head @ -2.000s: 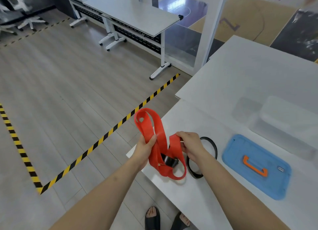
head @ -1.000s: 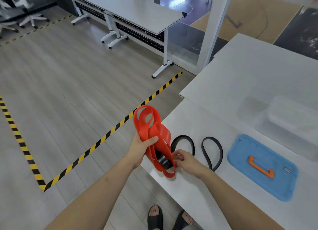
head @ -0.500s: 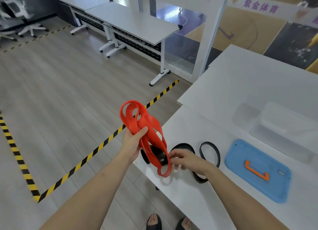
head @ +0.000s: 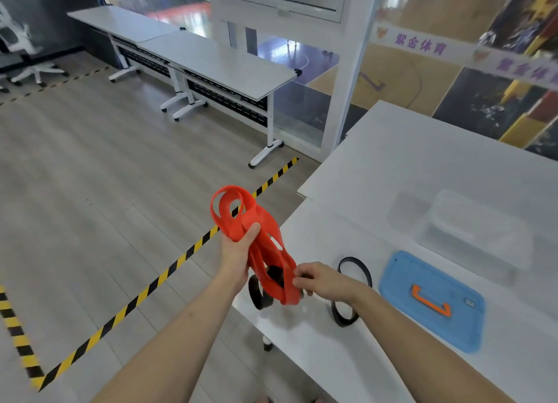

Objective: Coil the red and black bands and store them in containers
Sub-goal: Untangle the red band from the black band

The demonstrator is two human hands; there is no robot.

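Left hand (head: 238, 253) grips red band (head: 256, 233) | right hand (head: 324, 280) pinches its lower loop

I see two bare arms with no sleeves, no watch and no rings; my left hand (head: 238, 256) and right hand (head: 324, 282) wear no gloves
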